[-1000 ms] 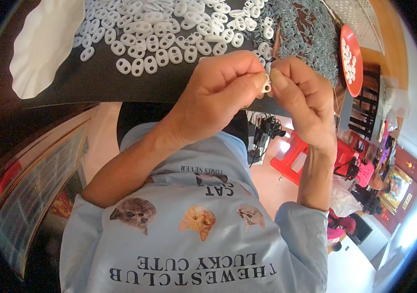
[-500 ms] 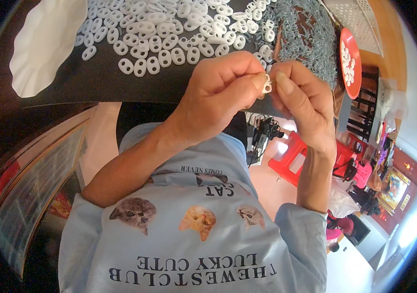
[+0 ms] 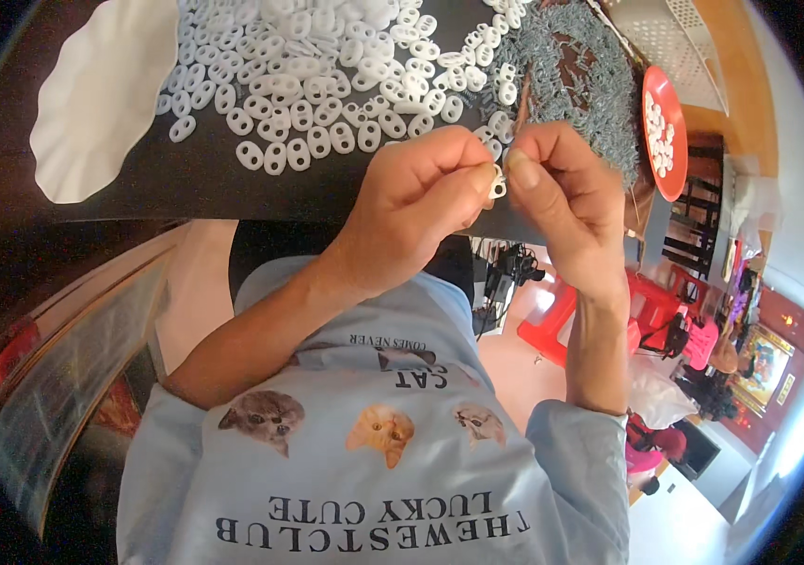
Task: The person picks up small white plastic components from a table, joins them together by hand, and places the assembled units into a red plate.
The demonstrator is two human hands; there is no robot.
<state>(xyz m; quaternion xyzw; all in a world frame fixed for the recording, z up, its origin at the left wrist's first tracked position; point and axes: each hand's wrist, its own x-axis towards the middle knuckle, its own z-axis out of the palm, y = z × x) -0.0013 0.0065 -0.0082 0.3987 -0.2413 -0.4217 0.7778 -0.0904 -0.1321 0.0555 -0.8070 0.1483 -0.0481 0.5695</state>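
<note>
My left hand (image 3: pixel 426 202) is closed in a pinch at the table's near edge. Between its thumb and forefinger sits a small white plastic cord lock piece (image 3: pixel 497 185) with holes, mostly covered by the fingers. Close beside it on the right, my right hand (image 3: pixel 567 202) pinches with thumb and forefinger. What those fingertips hold, if anything, is too small to make out. Beyond the hands, many white oval two-hole cord lock pieces (image 3: pixel 294 115) lie heaped on the dark table. Right of them spreads a pile of small grey metal springs (image 3: pixel 600 94).
A white wavy-edged dish (image 3: pixel 101 104) stands at the table's left. At the right is a red dish (image 3: pixel 653 113) with small white pieces in it. A red plastic stool (image 3: pixel 548 325) stands on the floor beyond my right forearm. The dark table edge (image 3: pixel 261 209) runs in front of me.
Both hands have shifted slightly left, still pinching close together. The view has tilted a little, so the table sits lower in the picture.
</note>
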